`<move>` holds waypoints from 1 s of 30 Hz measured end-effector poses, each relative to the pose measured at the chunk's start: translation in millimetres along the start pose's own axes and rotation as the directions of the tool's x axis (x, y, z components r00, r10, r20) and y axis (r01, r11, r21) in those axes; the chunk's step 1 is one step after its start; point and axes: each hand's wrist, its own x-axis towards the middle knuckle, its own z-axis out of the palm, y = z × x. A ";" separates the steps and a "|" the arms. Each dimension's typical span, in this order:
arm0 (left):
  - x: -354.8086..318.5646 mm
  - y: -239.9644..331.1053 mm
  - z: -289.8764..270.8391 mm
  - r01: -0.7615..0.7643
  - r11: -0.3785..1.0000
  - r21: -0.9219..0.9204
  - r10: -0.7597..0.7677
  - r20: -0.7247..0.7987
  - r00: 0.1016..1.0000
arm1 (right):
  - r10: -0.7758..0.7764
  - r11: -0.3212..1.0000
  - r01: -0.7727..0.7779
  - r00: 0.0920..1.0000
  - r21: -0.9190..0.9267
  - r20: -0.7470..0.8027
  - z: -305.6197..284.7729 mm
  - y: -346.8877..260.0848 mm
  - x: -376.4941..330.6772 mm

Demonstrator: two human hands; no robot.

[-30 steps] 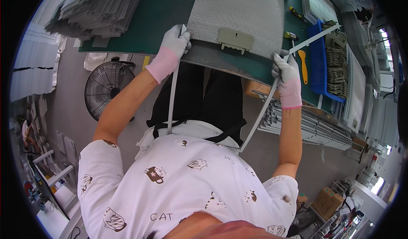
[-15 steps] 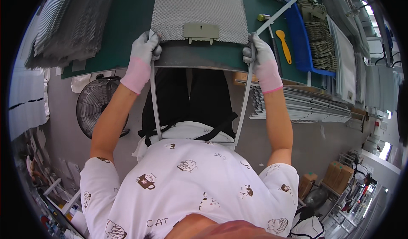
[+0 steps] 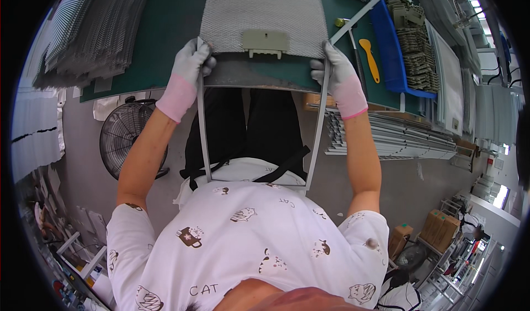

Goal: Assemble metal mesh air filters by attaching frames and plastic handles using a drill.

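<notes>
Both hands wear grey-coated gloves with pink cuffs. My left hand (image 3: pixel 191 60) is closed on the end of the left bar of a thin silver metal frame (image 3: pixel 315 128), beside the near left corner of a mesh panel (image 3: pixel 262 15). At the near right corner, my right hand (image 3: pixel 338 65) grips the right bar, its thumb close to the mesh. The frame's far end rests against my shirt. From my right hand another bar (image 3: pixel 358 19) of the frame slants out to the upper right. A grey-beige notched plate (image 3: pixel 266 42) lies on the mesh's near edge.
Stacked mesh sheets (image 3: pixel 96 32) lie on the green table (image 3: pixel 160 40) at left. To the right are a yellow scraper (image 3: pixel 369 59), a hammer (image 3: pixel 353 43) and a blue bin (image 3: pixel 386 48) of notched plates. A black fan (image 3: pixel 130 137) and metal bars (image 3: pixel 386 137) are below table level.
The mesh panel and the notched plate have shifted slightly to the right. My left hand and its bar moved a little right too, and the fingers of my right hand loosened slightly.
</notes>
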 end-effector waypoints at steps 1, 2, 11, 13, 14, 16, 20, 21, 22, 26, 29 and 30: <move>-0.3 2.6 2.6 0.001 1.000 -0.001 -0.001 0.001 1.000 | 0.000 1.000 0.000 1.000 0.000 -0.002 1.1 -2.0 -2.5; -0.6 6.1 6.3 0.038 0.995 -0.097 -0.040 -0.018 0.999 | -0.003 0.995 -0.013 0.987 0.096 0.160 2.2 -3.6 -4.6; 15.6 5.3 5.8 0.090 0.934 -0.345 -0.071 0.067 0.995 | -0.112 0.982 0.071 0.966 0.177 0.232 12.0 4.5 -4.0; 15.0 4.4 -1.9 0.067 0.954 -0.292 -0.060 0.033 0.998 | -0.142 0.979 0.104 0.966 0.177 0.216 13.2 7.5 -2.6; 17.3 -3.2 -14.8 0.111 0.936 -0.335 -0.101 0.047 0.994 | -0.099 0.976 0.050 0.968 0.213 0.229 12.7 9.3 -1.9; 17.5 -1.6 -14.1 0.158 0.913 -0.376 -0.143 0.067 0.987 | -0.058 0.969 -0.003 0.969 0.247 0.240 15.3 7.2 -2.6; 10.4 4.3 -1.9 0.081 0.971 -0.223 -0.082 0.004 0.997 | -0.069 0.980 0.026 0.974 0.199 0.216 16.0 7.3 -4.5; 10.1 7.0 -0.2 0.071 0.977 -0.200 -0.077 -0.026 0.997 | -0.068 0.974 0.020 0.976 0.224 0.209 15.1 6.4 -2.6; 5.7 5.2 -1.2 0.075 0.965 -0.249 -0.084 -0.024 0.996 | -0.077 0.973 0.028 0.975 0.228 0.209 14.1 6.0 -2.9; 3.5 -0.7 -6.9 0.015 0.982 -0.187 -0.024 -0.046 0.999 | -0.008 0.987 -0.017 0.988 0.159 0.155 12.6 5.8 -0.8; 1.1 -2.9 -6.1 -0.034 0.996 -0.086 0.030 -0.047 0.998 | -0.098 0.984 0.061 0.971 0.169 0.219 21.1 3.2 2.0; 2.4 -3.1 -12.5 -0.117 0.993 0.021 0.118 -0.039 0.992 | -0.106 0.990 0.073 0.952 0.124 0.286 18.6 4.8 -0.1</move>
